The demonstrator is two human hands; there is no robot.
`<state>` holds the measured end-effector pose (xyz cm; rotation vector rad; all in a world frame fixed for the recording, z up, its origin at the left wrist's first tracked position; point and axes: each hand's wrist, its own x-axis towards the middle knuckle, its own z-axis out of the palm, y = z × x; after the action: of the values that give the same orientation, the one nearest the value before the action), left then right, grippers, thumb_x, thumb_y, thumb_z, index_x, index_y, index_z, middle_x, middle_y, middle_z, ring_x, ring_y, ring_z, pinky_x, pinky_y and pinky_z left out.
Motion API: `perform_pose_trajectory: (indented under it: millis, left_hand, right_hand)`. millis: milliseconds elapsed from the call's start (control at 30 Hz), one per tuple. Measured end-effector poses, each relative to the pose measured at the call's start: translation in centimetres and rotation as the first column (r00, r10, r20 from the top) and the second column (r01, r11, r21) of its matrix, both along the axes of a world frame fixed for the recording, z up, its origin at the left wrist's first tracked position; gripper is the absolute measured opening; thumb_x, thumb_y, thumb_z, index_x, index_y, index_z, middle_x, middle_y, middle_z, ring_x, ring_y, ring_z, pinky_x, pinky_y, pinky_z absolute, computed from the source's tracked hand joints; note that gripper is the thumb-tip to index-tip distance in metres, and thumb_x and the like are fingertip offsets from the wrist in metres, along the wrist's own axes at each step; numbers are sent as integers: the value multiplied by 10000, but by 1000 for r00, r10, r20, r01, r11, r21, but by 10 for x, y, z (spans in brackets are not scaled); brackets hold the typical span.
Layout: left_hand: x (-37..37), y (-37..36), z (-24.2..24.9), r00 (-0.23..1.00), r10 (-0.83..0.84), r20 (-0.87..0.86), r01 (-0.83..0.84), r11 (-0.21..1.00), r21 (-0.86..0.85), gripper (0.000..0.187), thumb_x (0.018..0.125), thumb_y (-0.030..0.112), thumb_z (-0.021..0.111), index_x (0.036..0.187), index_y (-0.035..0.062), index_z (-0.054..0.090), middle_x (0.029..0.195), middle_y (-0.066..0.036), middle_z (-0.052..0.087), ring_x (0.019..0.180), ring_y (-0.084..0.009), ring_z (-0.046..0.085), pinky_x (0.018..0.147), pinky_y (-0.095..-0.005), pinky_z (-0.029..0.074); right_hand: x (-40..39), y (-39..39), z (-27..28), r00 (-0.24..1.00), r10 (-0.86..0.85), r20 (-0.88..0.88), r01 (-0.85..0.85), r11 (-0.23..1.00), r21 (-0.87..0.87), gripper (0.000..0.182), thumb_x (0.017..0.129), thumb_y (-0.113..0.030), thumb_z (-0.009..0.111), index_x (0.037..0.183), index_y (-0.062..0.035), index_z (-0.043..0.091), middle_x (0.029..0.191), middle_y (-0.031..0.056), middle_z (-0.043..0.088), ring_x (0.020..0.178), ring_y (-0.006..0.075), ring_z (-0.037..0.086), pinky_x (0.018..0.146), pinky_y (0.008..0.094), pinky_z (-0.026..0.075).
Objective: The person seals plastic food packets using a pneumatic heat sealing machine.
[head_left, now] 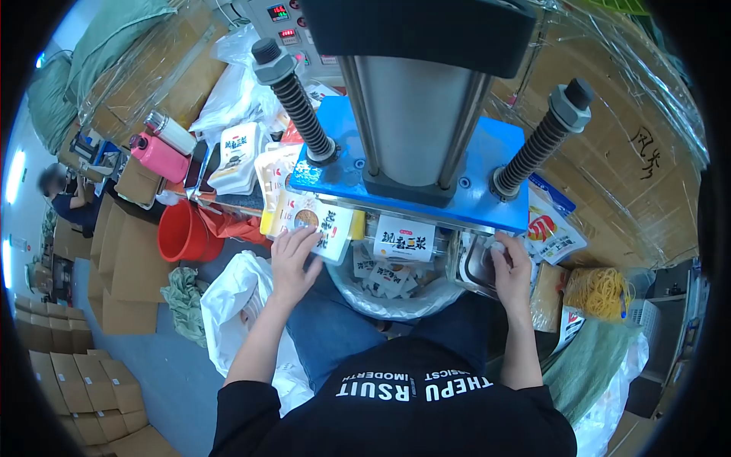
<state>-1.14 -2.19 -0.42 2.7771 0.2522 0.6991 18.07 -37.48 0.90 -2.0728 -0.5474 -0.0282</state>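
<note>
My left hand [295, 263] lies with fingers apart on the lower edge of a printed cream-and-white pouch [303, 217], left of the press. At the right front corner of the blue press plate [487, 164], my right hand [512, 268] is curled, thumb towards fingers. Something small and whitish shows at its fingertips, too little visible to name. Just left of this hand is a metal-rimmed tray [474, 263]. A white printed packet [404, 238] lies under the press's front edge. Below it, a bin lined with clear plastic [381, 305] contains several small packets [388, 278].
White pouches [237, 156] are stacked at left, near a pink bottle [160, 156] and a red bucket [186, 232]. A bundle of yellow rubber bands [598, 297] sits at right. Cartons [609, 145] stand behind. Another person [72, 202] is at far left.
</note>
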Motion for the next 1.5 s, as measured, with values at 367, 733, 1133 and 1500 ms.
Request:
perform_pose_trajectory:
  millis: [367,733,1133,1500]
  left_hand:
    - [30,-73,45,993,-32,111,66,946,-317,239,587,-50,662,818,8,678,741,-96,604,736,-279,551,632,-349,445]
    - [16,-105,22,920,-372,-126,-163,-72,-984,210,860,107,712,1009,-41,705,926,-92,715,827,-108,657,752,-263,532]
    - [81,-93,-6,998,-30,-58,-65,-370,-927,166,857,22,667,1011,-40,672,984,-150,709,853,-208,699,773,-337,564]
    - [47,18,22,985,147,84,-145,989,-39,514,713,154,762,1190,39,609,1257,-187,554,1173,-356,489,989,-458,385]
  right_hand:
    - [-28,42,50,898,335,-285,-304,941,147,189,843,-20,668,1031,-19,664,884,56,663,742,133,602,658,264,474]
    - [-41,64,55,815,503,-288,-474,864,169,278,871,-66,641,1144,-15,642,935,102,662,766,159,622,692,290,498]
    - [-2,47,2,962,114,250,-115,993,-12,155,816,-67,698,881,56,631,912,222,558,768,364,583,629,392,461]
    - [0,37,-10,985,78,155,-64,993,-95,303,817,5,655,1105,29,564,930,205,604,658,300,608,619,371,484]
